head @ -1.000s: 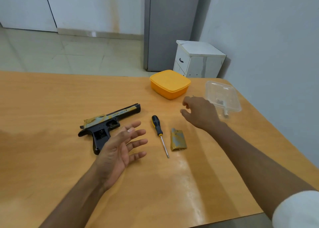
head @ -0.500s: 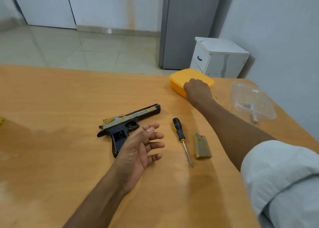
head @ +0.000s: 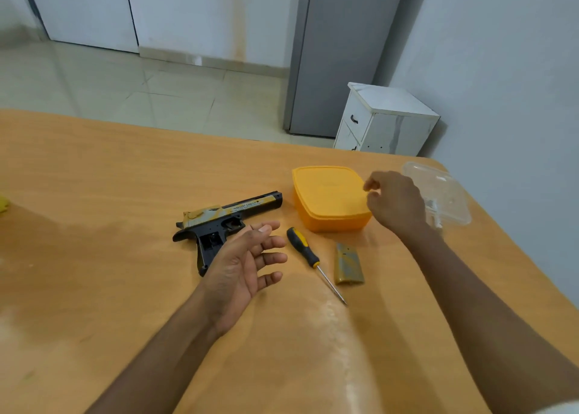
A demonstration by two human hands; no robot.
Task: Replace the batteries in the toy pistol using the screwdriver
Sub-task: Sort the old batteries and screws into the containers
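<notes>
I see open table (head: 94, 210) to the left of the toy pistol (head: 225, 217). The screwdriver (head: 308, 255) and the grip cover (head: 348, 264) lie close together, leaving a narrow lane. The yellow box (head: 329, 199) and the clear container (head: 438, 191) crowd the far right corner.

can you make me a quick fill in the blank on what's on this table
1. The screwdriver lies between the toy pistol and the loose grip ____.
2. The lidded box beside the right hand is coloured ____.
3. The left hand is open with its palm turned ____.
4. The screwdriver's handle is black and ____.

Missing words: cover; orange; up; yellow
</notes>
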